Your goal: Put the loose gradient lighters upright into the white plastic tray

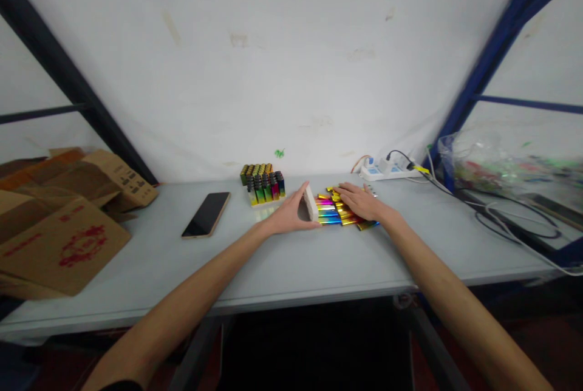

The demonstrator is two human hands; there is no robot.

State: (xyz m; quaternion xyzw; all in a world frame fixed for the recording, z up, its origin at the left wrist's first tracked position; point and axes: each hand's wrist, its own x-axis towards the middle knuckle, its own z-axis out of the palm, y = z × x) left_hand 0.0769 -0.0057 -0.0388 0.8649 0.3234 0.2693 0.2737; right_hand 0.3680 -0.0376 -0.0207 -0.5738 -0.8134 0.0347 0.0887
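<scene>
Near the middle of the table, my left hand [291, 214] grips a pale tray [310, 203] standing on its side, thumb and fingers at its two ends. Shiny multicoloured lighters [328, 212] lie flat against the tray's right side. My right hand [357, 200] rests palm down over more of these lighters, some gold, with its fingers stretched out. Behind and left of my left hand, upright lighters [266, 187] stand in a clear tray, with a gold-topped group [256, 169] behind them.
A phone [207, 215] lies left of the lighters. Opened cardboard boxes [68, 239] fill the left end. A white power strip [389, 169] sits at the wall, with cables [501, 221] and a plastic bag [492, 160] on the right. Blue shelf posts [483, 69] rise there.
</scene>
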